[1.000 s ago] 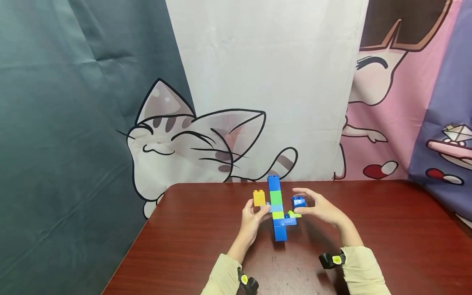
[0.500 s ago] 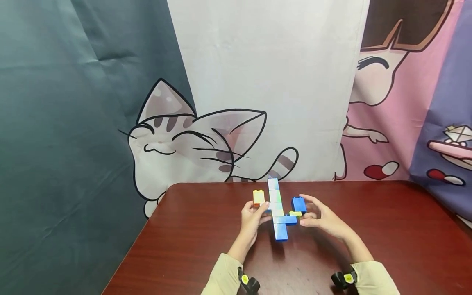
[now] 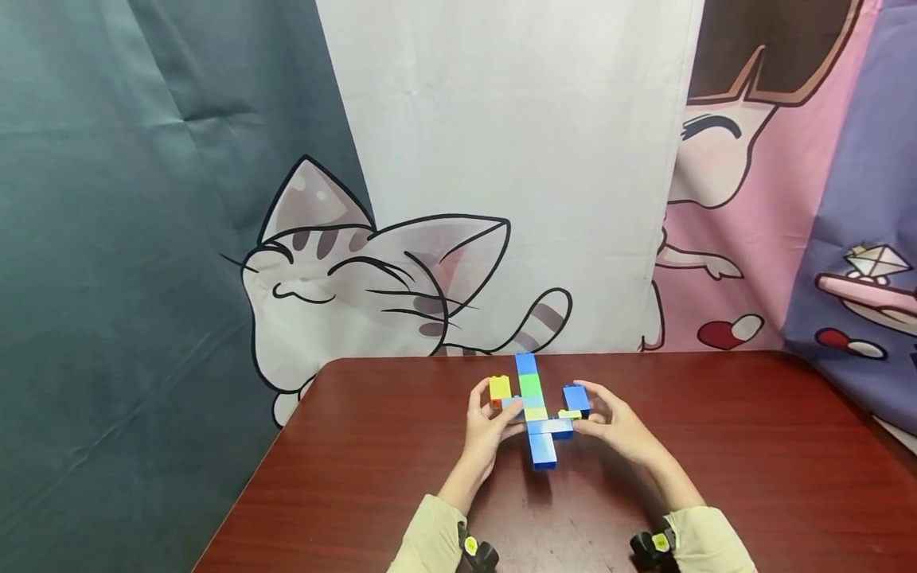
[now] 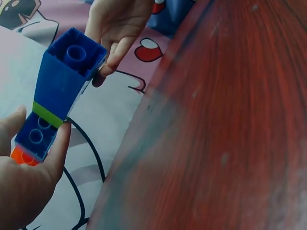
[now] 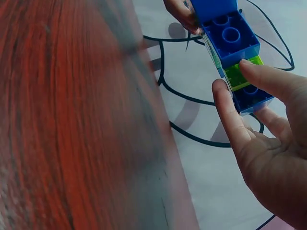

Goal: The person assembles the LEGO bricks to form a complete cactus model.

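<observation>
A toy building-brick model (image 3: 542, 451), a long column of blue, green and lime bricks with arms to both sides, is held up over the table. My left hand (image 3: 480, 438) grips its left arm with the thumb in front, close to a yellow brick (image 3: 500, 387) on an orange one. At the right arm, a blue brick (image 3: 576, 399) sits by a thin lime piece (image 3: 570, 415). My right hand (image 3: 622, 426) holds this end; in the right wrist view its thumb lies on the lime piece (image 5: 232, 79). Some fingers are hidden behind the bricks.
The reddish-brown wooden table (image 3: 344, 485) stretches below both hands. Behind its far edge hangs a cloth backdrop (image 3: 573, 159) printed with a cartoon cat. A black camera (image 3: 478, 551) is strapped on each wrist.
My right hand first drew back from the blue brick at the right arm, then closed in on that end again. The model's upper side has tipped slightly; my left hand keeps its grip.
</observation>
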### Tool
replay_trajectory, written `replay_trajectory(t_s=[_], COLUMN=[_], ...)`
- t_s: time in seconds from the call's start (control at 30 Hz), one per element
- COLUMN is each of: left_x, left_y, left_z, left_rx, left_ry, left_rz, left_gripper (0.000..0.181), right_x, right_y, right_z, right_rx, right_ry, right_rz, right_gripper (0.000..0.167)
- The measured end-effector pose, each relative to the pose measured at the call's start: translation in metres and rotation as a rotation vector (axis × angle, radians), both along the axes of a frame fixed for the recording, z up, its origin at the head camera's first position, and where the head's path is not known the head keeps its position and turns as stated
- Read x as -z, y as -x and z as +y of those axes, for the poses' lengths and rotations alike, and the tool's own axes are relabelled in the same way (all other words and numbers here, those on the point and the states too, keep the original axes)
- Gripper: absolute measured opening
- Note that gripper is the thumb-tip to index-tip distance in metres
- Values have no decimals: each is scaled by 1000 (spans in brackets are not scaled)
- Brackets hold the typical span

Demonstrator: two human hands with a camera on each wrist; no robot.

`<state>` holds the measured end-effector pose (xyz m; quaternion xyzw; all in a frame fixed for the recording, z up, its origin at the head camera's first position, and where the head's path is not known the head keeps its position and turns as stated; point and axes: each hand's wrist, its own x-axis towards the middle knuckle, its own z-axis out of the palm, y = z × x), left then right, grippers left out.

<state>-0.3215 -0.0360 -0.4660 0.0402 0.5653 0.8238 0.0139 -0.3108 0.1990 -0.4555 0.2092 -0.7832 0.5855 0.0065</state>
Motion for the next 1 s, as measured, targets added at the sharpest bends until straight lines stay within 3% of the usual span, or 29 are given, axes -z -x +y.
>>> replay_trajectory(t_s=[0.23, 0.37, 0.53, 0.63, 0.8, 1.0], left_x=[2, 5, 8, 8, 11, 18], left_y=[4, 7, 8, 6, 5, 14], left_z=[-4, -5, -11, -15, -19, -19], left_rx=[94, 83, 56, 55, 77, 59], left_ry=[46, 128, 347, 436, 481, 525], left_rz=[24, 29, 14, 27, 31, 1], left_gripper=[79, 76, 74, 73, 71, 72], right_x=[0, 2, 8, 12, 19, 24], right_y=[2, 3, 4, 4, 5, 12], right_z=[7, 9, 7, 5, 4, 4], right_rx=[50, 69, 123, 125, 128, 109], right_ry=[-57, -91, -177, -208, -239, -249], right_rz=[-42, -40, -57, -65, -92, -79], right_gripper=[68, 67, 67, 65, 64, 65])
